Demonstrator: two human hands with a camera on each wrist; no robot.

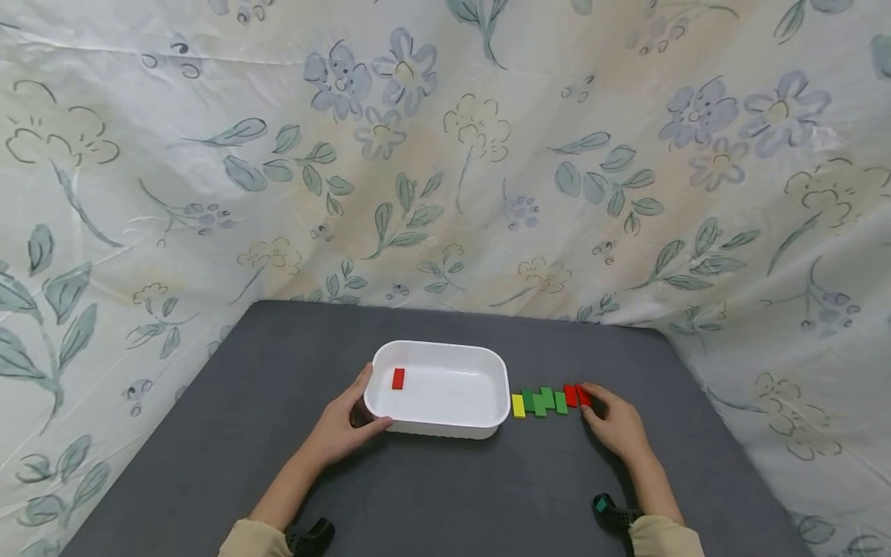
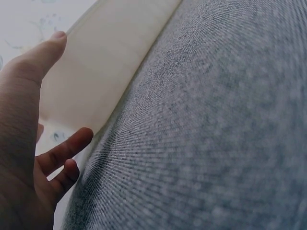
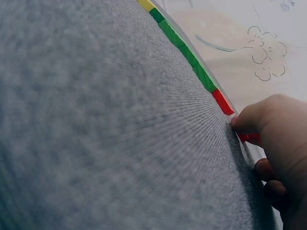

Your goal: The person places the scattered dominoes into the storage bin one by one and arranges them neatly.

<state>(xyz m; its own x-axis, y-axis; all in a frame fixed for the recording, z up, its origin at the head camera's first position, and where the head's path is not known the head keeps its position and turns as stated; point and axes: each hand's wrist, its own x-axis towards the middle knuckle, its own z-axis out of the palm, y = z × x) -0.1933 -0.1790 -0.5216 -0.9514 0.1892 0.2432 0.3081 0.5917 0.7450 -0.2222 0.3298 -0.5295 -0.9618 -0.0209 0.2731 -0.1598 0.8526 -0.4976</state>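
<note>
A white rectangular plastic tub [image 1: 445, 428] stands on the table with one red block [image 1: 398, 378] inside, near its left end. My left hand [image 1: 343, 425] holds the tub's left end, thumb against the front wall and fingers along the left side. In the left wrist view the thumb lies on the pale tub wall [image 2: 103, 67]. To the tub's right, my right hand [image 1: 618, 422] pinches a red block [image 1: 583, 395] at the right end of a row. Beside it lie another red block [image 1: 571, 395], several green blocks [image 1: 548, 398] and a yellow block [image 1: 518, 406].
The dark grey table [image 1: 445, 495] reaches to a flower-patterned cloth [image 1: 445, 155] hanging behind and at both sides. The yellow end of the block row sits close to the tub's right wall. A black band [image 1: 614, 512] is worn on the right wrist.
</note>
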